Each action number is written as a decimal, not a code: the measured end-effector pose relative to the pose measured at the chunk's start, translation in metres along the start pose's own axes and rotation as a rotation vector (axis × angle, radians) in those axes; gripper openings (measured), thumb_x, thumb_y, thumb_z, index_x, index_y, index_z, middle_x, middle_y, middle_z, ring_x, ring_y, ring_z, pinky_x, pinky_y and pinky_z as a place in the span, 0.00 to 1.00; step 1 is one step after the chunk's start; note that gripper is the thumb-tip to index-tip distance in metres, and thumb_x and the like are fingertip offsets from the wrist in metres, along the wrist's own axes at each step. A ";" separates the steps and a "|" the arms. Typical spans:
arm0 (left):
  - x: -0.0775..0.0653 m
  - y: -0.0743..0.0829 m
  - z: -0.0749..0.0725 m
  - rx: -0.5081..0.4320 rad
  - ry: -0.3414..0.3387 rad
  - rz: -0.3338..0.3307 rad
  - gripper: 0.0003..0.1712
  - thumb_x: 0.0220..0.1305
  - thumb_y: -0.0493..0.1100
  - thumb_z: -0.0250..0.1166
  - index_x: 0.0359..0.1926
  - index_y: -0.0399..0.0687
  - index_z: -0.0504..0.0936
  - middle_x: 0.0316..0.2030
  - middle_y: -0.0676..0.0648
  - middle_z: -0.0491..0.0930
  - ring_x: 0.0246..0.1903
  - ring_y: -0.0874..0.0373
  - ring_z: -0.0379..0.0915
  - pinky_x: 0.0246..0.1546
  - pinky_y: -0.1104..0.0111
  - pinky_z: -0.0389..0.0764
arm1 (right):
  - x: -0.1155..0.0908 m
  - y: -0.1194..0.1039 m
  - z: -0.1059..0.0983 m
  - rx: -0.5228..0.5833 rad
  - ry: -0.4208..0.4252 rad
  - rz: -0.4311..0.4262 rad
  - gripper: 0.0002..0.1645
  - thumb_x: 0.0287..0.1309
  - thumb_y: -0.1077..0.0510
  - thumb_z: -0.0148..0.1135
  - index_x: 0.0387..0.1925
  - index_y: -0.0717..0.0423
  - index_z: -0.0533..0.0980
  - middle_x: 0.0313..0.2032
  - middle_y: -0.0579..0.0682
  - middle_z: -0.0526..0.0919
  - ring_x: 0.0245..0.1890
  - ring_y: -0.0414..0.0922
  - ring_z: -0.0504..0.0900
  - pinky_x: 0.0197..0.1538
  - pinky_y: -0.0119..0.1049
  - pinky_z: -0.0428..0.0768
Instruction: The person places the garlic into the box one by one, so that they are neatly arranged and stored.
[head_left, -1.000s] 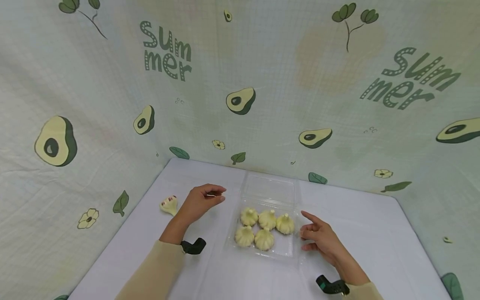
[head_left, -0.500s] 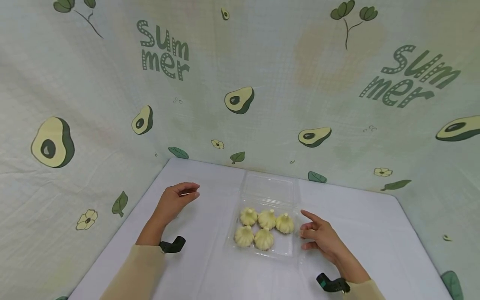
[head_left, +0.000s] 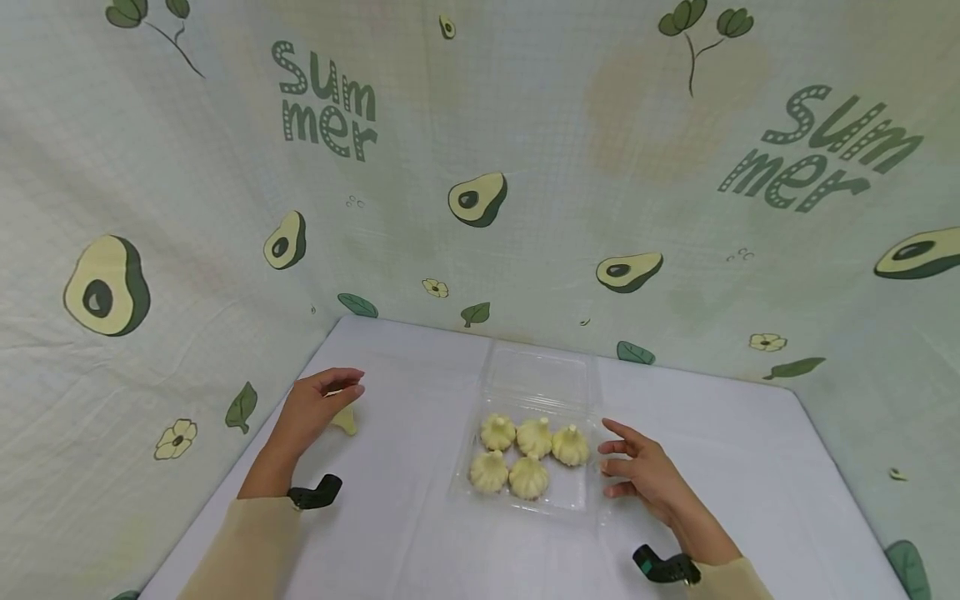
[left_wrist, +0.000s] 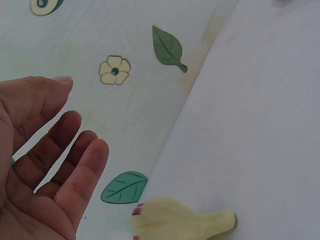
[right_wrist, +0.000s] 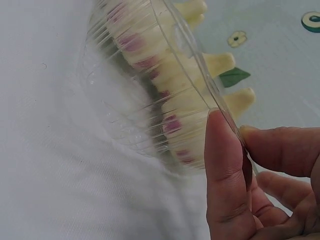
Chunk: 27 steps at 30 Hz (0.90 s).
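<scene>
Garlic bulbs (head_left: 535, 438), five of them, sit in the clear plastic clamshell (head_left: 562, 493), lid open (head_left: 542, 377); one loose bulb (head_left: 346, 420) on the white table (head_left: 420, 517) is apparently all that's left. The left hand (head_left: 310, 410) near it grasps nothing; the right hand (head_left: 649, 478) pinches the clamshell.

The left hand (head_left: 306, 410) has loosely bent fingers (left_wrist: 86, 175) while the right hand (head_left: 647, 477) pinches.

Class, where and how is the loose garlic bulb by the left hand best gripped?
Probably across the round body of the garlic bulb, coming from above with the left hand: it lies on its side, wide body exposed, while the stem is narrower and offers less to hold.
</scene>
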<state>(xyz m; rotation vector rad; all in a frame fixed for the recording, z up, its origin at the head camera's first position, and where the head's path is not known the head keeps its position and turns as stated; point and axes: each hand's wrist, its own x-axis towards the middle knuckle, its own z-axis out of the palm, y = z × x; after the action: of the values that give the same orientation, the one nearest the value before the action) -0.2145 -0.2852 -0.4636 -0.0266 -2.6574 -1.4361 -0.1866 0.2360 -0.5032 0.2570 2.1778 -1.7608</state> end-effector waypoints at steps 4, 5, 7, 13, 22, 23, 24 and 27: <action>-0.001 -0.007 -0.011 -0.001 0.034 0.015 0.26 0.75 0.50 0.68 0.68 0.45 0.81 0.62 0.39 0.82 0.63 0.44 0.76 0.50 0.87 0.73 | 0.000 0.000 0.000 0.001 0.002 0.000 0.49 0.62 0.71 0.65 0.82 0.54 0.58 0.59 0.64 0.75 0.40 0.48 0.82 0.34 0.42 0.90; -0.002 -0.008 -0.013 0.000 0.044 0.019 0.26 0.74 0.50 0.69 0.68 0.45 0.81 0.63 0.39 0.82 0.62 0.48 0.76 0.50 0.88 0.73 | 0.000 0.000 0.000 0.002 0.001 -0.001 0.49 0.63 0.71 0.65 0.82 0.54 0.58 0.59 0.64 0.75 0.40 0.48 0.82 0.34 0.42 0.90; -0.003 -0.011 -0.017 0.005 0.059 0.019 0.27 0.74 0.50 0.69 0.68 0.44 0.81 0.63 0.39 0.82 0.62 0.49 0.75 0.50 0.88 0.73 | 0.000 0.000 0.000 0.003 0.001 -0.003 0.49 0.63 0.71 0.65 0.82 0.54 0.59 0.59 0.64 0.75 0.41 0.49 0.82 0.34 0.41 0.90; -0.005 -0.021 -0.022 -0.008 0.067 -0.010 0.28 0.72 0.52 0.71 0.68 0.45 0.81 0.65 0.39 0.81 0.59 0.62 0.72 0.51 0.84 0.74 | 0.000 0.002 0.000 0.004 0.008 0.000 0.48 0.63 0.70 0.65 0.81 0.53 0.59 0.58 0.63 0.75 0.41 0.50 0.82 0.35 0.41 0.90; -0.001 -0.047 -0.021 -0.066 -0.118 -0.151 0.43 0.69 0.54 0.73 0.80 0.53 0.66 0.77 0.34 0.61 0.75 0.33 0.54 0.64 0.42 0.70 | 0.001 0.004 0.002 0.006 0.026 0.011 0.49 0.63 0.70 0.66 0.81 0.52 0.59 0.58 0.63 0.75 0.41 0.50 0.83 0.34 0.42 0.90; 0.000 -0.051 -0.019 -0.064 -0.128 -0.154 0.44 0.69 0.54 0.74 0.80 0.52 0.66 0.77 0.34 0.61 0.75 0.32 0.54 0.64 0.41 0.70 | 0.001 0.004 0.002 0.006 0.027 0.012 0.49 0.63 0.70 0.66 0.81 0.52 0.59 0.58 0.63 0.75 0.41 0.50 0.83 0.34 0.42 0.90; 0.000 -0.053 -0.018 -0.057 -0.137 -0.156 0.45 0.68 0.53 0.74 0.80 0.52 0.65 0.77 0.33 0.60 0.74 0.32 0.54 0.64 0.40 0.69 | 0.000 0.004 0.002 0.005 0.028 0.012 0.49 0.63 0.70 0.66 0.81 0.52 0.59 0.58 0.63 0.75 0.41 0.49 0.83 0.34 0.42 0.90; 0.002 -0.059 -0.015 -0.044 -0.159 -0.167 0.48 0.67 0.52 0.75 0.81 0.52 0.62 0.77 0.33 0.59 0.74 0.32 0.55 0.64 0.41 0.69 | 0.000 0.004 0.002 0.006 0.029 0.010 0.49 0.63 0.70 0.66 0.81 0.52 0.59 0.58 0.63 0.75 0.41 0.49 0.83 0.34 0.42 0.90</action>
<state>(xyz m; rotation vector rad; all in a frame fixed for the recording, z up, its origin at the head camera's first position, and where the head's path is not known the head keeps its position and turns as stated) -0.2194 -0.3300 -0.5045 0.0820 -2.8135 -1.6063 -0.1852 0.2347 -0.5070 0.2968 2.1875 -1.7694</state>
